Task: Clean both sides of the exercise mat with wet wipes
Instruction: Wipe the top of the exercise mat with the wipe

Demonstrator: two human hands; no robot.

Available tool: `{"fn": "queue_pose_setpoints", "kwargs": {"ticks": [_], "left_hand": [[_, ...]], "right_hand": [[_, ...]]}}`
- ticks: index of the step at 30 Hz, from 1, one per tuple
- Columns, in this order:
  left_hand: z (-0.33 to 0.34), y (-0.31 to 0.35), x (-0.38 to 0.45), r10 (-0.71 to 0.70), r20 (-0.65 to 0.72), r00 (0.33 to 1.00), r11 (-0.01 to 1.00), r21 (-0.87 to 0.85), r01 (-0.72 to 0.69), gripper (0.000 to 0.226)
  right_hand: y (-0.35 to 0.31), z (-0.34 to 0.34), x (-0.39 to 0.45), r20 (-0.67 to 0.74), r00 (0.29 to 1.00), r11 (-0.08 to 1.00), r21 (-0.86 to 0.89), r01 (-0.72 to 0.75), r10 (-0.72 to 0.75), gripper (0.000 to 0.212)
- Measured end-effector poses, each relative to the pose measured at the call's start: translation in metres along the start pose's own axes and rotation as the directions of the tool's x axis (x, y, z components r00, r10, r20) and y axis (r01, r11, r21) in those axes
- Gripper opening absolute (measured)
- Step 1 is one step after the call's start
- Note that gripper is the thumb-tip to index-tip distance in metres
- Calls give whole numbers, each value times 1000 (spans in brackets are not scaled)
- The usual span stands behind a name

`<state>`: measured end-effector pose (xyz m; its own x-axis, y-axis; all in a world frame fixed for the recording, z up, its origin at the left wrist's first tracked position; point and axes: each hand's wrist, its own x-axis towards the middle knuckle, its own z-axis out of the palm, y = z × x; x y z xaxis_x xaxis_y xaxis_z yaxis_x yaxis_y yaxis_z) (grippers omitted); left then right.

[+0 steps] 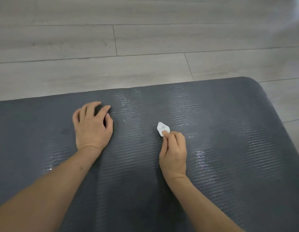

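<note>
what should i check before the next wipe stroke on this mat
1. Wet wipe held: ok, right hand pinches it.
2. Wipe on the exercise mat: cannot tell if it touches.
3. Mat steadied: ok, left hand rests on it.
4. Mat flat on the floor: ok in view.
5. Coverage: not ok, shiny wet streaks with duller bands between.
6. Underside cleaned: cannot tell.
</note>
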<state>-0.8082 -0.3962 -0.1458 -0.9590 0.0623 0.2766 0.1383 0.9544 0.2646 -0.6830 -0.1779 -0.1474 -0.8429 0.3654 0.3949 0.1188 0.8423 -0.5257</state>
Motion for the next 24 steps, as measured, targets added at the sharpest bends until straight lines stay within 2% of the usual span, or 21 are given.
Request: {"fn": "queue_pose_setpoints", "kwargs": {"ticks": [5,11,14,17,20,22,24], "left_hand": [[-9,6,-12,35,-56,998,999,17,-34,29],[-43,17,-115,70,154,986,998,-21,-67,46],[-42,17,-149,91,262,961,994,35,-103,55],[-38,17,-149,55,264,963,994,79,-79,57],[-37,17,-149,60,266,962,994,74,-83,57],[-36,15,-149,53,263,963,995,64,-72,57],[-36,14,-148,48,261,964,996,57,-65,58]], "right_hand": [[3,-1,3,6,1000,999,52,-5,5,11],[3,-4,3,15,999,996,81,-36,35,13],[1,-3,2,42,997,995,72,-71,68,14],[3,-6,8,96,995,998,50,-47,42,17],[-7,-5,14,143,981,991,-42,-128,132,17],[-41,3,-6,212,974,994,-82,-67,83,16],[-77,8,-38,375,922,994,-14,110,-97,19]]}}
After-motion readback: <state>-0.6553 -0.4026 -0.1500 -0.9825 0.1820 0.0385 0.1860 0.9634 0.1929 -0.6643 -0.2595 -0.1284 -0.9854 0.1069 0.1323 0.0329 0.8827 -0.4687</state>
